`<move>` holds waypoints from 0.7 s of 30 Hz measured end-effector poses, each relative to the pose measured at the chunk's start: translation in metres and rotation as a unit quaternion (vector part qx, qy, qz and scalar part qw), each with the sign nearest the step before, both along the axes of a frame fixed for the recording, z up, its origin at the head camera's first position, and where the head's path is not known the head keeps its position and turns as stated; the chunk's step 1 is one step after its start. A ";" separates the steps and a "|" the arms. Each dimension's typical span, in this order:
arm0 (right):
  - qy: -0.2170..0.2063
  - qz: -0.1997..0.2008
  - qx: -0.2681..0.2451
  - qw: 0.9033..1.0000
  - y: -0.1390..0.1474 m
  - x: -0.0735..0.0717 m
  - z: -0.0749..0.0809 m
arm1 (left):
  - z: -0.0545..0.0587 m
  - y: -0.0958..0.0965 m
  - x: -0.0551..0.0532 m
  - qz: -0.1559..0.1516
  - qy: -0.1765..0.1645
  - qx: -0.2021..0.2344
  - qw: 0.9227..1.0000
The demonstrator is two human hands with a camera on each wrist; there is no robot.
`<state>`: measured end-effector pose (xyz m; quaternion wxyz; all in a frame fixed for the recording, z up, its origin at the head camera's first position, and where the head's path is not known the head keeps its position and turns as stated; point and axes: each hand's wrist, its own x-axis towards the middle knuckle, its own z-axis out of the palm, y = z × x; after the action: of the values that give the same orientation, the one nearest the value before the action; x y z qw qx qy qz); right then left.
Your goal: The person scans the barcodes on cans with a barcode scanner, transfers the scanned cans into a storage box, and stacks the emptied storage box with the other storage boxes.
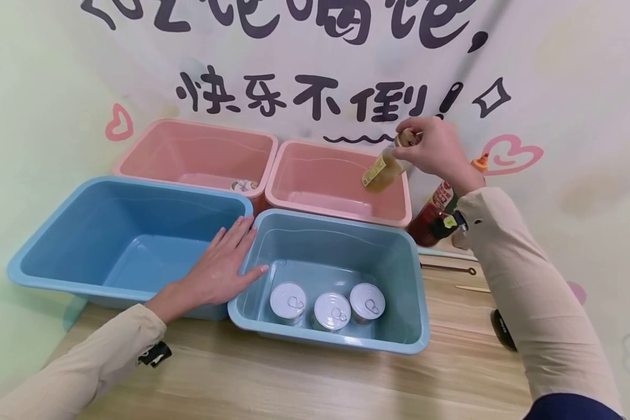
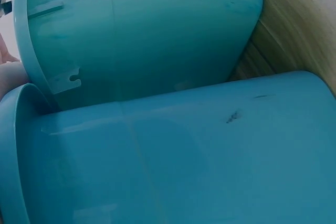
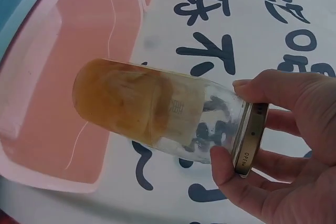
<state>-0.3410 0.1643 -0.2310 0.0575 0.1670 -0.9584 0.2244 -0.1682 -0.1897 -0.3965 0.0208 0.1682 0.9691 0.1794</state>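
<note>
My right hand (image 1: 434, 147) grips a glass jar (image 1: 382, 170) by its gold lid. It is held over the right end of the right pink bin (image 1: 315, 204). In the right wrist view the jar (image 3: 152, 106) is partly filled with an amber-brown content, and fingers and thumb pinch around the lid (image 3: 251, 139). My left hand (image 1: 217, 271) rests with straight fingers across the adjoining rims of the left blue bin (image 1: 58, 283) and the right blue-green bin (image 1: 336, 343). Inside the right blue-green bin stand several silver pull-tab cans, among them one can (image 1: 332, 310).
A left pink bin (image 1: 199, 125) holds a small item with a printed label (image 1: 244, 185). Right of the bins stand a red sauce bottle (image 1: 429, 219) and an orange-tipped bottle (image 1: 480, 162). Thin sticks (image 1: 448, 268) and a black object (image 1: 503, 329) lie on the wooden table (image 1: 294, 385).
</note>
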 end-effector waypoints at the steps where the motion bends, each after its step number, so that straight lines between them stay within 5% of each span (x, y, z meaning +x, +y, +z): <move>1: -0.003 0.002 0.000 1.000 -0.003 -0.002 0.000 | 0.000 0.000 0.000 0.000 0.000 0.000 1.000; 21: -0.013 0.067 -0.016 0.998 -0.089 -0.025 0.001 | 0.000 -0.001 0.000 0.000 0.001 -0.006 1.000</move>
<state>-0.3657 0.0757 -0.2301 0.0323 0.2267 -0.9421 0.2452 -0.1678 -0.1907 -0.3963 0.0204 0.1679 0.9702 0.1732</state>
